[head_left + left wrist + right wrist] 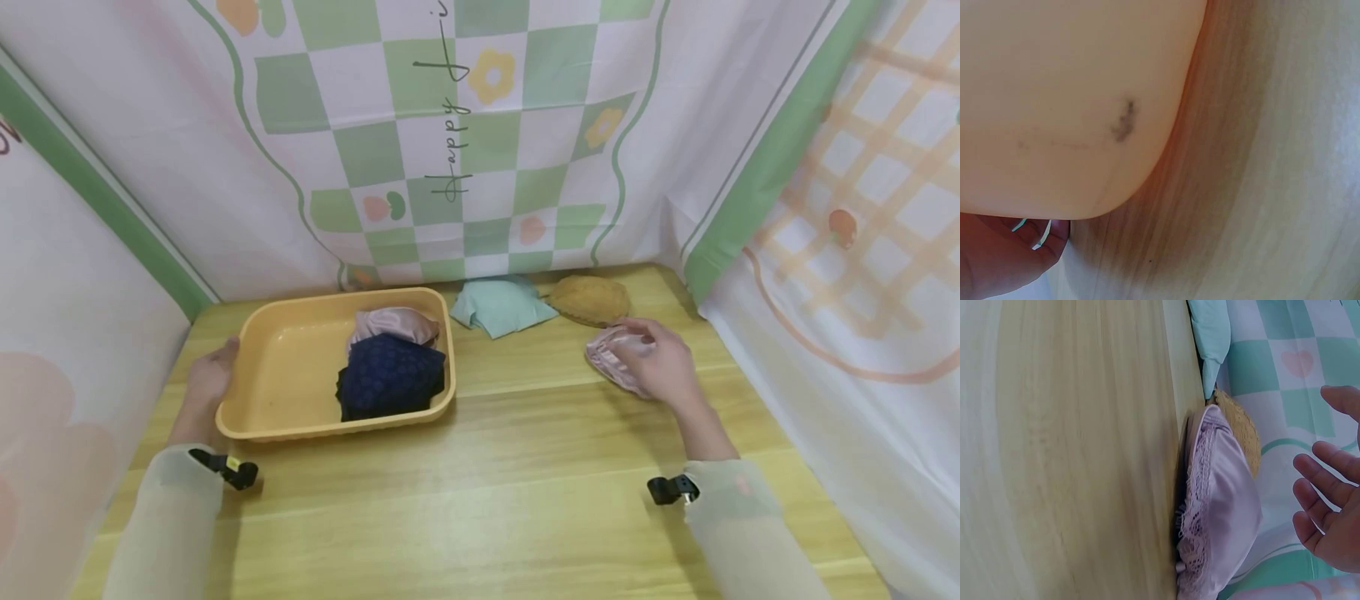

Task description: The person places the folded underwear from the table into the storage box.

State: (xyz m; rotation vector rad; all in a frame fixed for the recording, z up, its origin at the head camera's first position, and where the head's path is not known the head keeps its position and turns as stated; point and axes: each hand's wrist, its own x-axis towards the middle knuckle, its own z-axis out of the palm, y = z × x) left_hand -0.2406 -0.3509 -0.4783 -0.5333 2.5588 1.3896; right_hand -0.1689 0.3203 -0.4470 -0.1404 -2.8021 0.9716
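Observation:
My left hand [208, 379] grips the left side of a yellow plastic tray [262, 310], its fingers partly hidden by the tray wall in the left wrist view. Inside the tray, a folded navy garment [393, 375] overlaps a pink satin one [397, 321]. On the right, my right hand [663, 358] hovers over a folded pink satin bra [611, 354] with lace trim. In the right wrist view, the fingers [1325, 487] are spread and relaxed, apart from the bra [1235, 512].
Behind the bra lies a mustard folded garment [590, 300], beside a light blue folded one [502, 306]. Both sit near the back edge of the wooden table [480, 500]. A checked cloth [457, 167] hangs behind, with printed cloths on both sides.

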